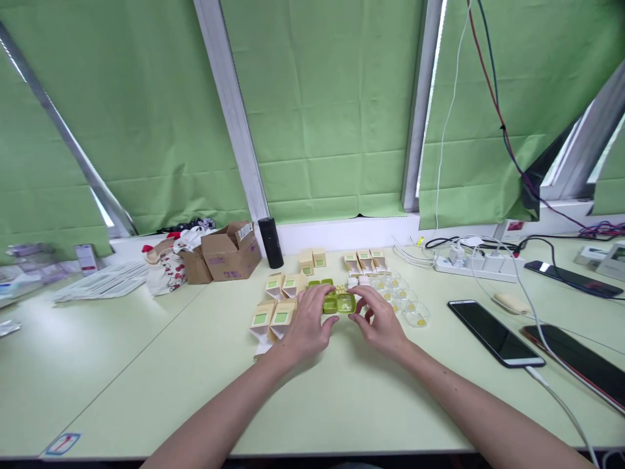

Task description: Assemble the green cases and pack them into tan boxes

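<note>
Between my two hands, low over the table, are small green open-topped plastic containers: a narrower one (330, 305) on the left and a wider square one (346, 303) on the right. My left hand (307, 322) curls around the narrower one, index finger at its far side and thumb at its near side. With thumb and index finger, my right hand (381, 322) grips the right edge of the wider one. Whether the two containers are joined, I cannot tell. More green containers (319, 284) lie just behind, partly hidden by my left hand.
Small cream boxes with green labels (260, 319) stand left; more open boxes (365, 262) sit behind. Clear cups with yellow bits (416, 314) are to the right. A phone (495, 332), power strip (476, 266), cardboard box (232, 251) and black cylinder (271, 243) surround them.
</note>
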A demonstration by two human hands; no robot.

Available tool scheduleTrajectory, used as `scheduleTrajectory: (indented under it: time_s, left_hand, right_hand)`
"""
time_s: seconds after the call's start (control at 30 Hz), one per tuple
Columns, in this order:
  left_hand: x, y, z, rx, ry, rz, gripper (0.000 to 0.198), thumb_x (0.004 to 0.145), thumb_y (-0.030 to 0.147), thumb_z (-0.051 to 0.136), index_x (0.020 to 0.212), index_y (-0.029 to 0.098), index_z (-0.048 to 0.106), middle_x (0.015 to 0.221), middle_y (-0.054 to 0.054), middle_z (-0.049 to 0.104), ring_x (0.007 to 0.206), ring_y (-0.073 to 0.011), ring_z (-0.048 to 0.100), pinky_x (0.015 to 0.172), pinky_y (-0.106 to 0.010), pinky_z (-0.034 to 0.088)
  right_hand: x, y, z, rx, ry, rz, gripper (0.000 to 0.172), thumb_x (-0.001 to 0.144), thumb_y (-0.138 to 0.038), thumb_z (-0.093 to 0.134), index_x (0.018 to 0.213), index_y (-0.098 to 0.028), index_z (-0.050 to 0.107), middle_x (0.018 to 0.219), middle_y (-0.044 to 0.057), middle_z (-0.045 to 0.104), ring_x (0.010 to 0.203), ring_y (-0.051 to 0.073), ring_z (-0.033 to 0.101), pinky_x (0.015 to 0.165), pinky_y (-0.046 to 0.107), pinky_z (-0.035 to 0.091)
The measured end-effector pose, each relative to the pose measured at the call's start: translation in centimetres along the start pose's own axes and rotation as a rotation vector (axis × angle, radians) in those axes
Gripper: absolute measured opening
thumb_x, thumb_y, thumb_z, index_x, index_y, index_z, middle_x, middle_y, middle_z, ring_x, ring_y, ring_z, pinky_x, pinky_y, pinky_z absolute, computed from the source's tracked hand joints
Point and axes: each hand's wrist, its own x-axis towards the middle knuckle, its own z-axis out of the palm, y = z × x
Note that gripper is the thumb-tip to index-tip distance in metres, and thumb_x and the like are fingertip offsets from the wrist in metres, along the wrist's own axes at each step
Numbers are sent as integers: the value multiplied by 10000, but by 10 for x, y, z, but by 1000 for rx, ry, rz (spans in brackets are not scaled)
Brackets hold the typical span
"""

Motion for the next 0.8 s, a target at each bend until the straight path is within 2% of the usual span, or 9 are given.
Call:
scheduleTrajectory:
  time_s: [0.13, 0.27, 0.37, 0.57, 0.8]
  left_hand:
    - [14, 9, -11, -76, 12, 31, 565, 865, 131, 689, 1373, 252, 473, 1382, -129, 609, 1341, -348, 549, 1157, -535, 416]
    - [23, 18, -16, -169, -25, 50, 615, 829, 88, 695, 1375, 278, 483, 1394, -119, 565, 1303, -339, 547, 1102, -520, 469]
    - [23, 17, -11, -232, 4, 79, 609, 811, 51, 675, 1348, 280, 503, 1353, -106, 571, 1273, -320, 562, 1095, -500, 478]
    - [12, 1, 6, -309, 128, 139, 497, 861, 54, 638, 1300, 262, 531, 1297, -107, 594, 1269, -298, 574, 1068, -456, 503]
    - [1, -5, 14, -311, 166, 129, 379, 960, 131, 641, 1312, 267, 599, 1340, -118, 624, 1290, -289, 607, 1091, -464, 522]
  right_hand:
    - [0, -1, 2, 58, 75, -27, 434, 916, -187, 616, 1340, -266, 574, 1341, 111, 659, 841, 188, 695, 643, 312, 584]
    - [0, -1, 3, 132, 136, -45, 445, 910, -197, 653, 1335, -280, 547, 1290, 97, 700, 809, 185, 700, 610, 304, 584]
    - [0, -1, 2, 149, 147, -58, 443, 909, -194, 664, 1324, -281, 536, 1283, 98, 703, 794, 180, 704, 601, 300, 582]
    - [0, -1, 1, 146, 141, -61, 426, 911, -199, 667, 1306, -284, 533, 1251, 93, 703, 788, 181, 709, 600, 300, 580]
    - [-2, 1, 2, 158, 126, -63, 433, 942, -232, 662, 1339, -285, 497, 1261, 106, 716, 788, 185, 719, 604, 301, 580]
